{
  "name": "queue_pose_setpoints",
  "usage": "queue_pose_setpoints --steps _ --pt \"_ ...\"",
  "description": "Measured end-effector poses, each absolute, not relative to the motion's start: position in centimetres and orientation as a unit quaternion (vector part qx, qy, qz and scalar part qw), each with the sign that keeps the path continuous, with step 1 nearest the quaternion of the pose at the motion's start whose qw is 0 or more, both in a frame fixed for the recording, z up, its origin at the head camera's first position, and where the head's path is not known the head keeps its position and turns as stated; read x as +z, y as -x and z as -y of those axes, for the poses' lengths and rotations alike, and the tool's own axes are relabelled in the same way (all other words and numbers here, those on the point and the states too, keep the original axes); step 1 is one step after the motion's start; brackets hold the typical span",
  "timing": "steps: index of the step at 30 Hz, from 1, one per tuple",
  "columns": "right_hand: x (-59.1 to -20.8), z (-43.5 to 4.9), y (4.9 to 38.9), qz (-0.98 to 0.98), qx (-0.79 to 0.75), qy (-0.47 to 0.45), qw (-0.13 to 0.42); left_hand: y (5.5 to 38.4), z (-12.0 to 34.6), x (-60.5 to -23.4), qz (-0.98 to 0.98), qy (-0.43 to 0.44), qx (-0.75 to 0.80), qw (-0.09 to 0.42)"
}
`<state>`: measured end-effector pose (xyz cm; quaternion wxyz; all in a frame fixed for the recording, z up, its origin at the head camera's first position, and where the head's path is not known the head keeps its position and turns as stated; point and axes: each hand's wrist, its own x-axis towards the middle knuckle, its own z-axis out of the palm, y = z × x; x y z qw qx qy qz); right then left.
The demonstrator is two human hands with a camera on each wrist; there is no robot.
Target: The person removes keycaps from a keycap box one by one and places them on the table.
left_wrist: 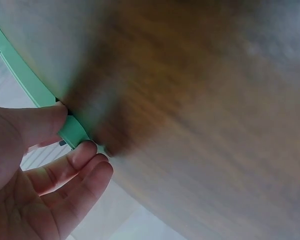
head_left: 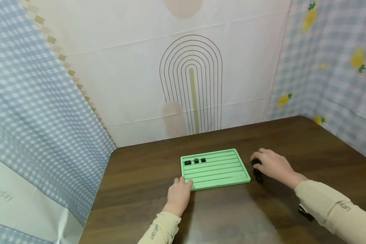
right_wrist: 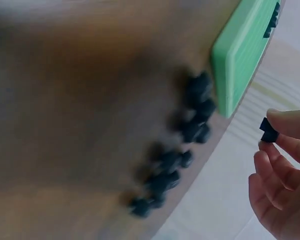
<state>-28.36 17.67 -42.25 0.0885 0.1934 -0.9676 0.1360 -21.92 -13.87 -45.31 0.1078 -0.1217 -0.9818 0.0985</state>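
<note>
A light green ridged tray (head_left: 216,171) lies on the table, with three small black keycaps (head_left: 196,161) in a row near its upper left corner. At the tray's near left corner, my left hand (head_left: 178,196) grips the rim between thumb and fingers. To the right of the tray, my right hand (head_left: 272,165) is raised over loose black keycaps (head_left: 258,177). Between its thumb and fingertips it pinches a black keycap (right_wrist: 269,131), clear in the right wrist view. Several more keycaps (right_wrist: 162,180) lie there in a loose, blurred line beside the tray's edge.
The dark brown wooden table (head_left: 134,196) runs to a patterned cloth backdrop (head_left: 134,84) behind. Checked cloth (head_left: 42,95) hangs at the left, and pineapple-print cloth (head_left: 338,84) at the right.
</note>
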Motion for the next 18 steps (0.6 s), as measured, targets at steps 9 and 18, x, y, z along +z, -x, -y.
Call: queue_pose_setpoints --steps 9,18 --pt "-44.8 -20.4 26.7 0.976 0.112 -0.181 0.048 21.9 14.1 -45.2 0.98 0.126 0.099 0.12" --pt "-46.2 -20.1 26.5 0.976 0.079 -0.19 0.069 22.0 14.0 -45.5 0.979 0.127 0.095 0.127"
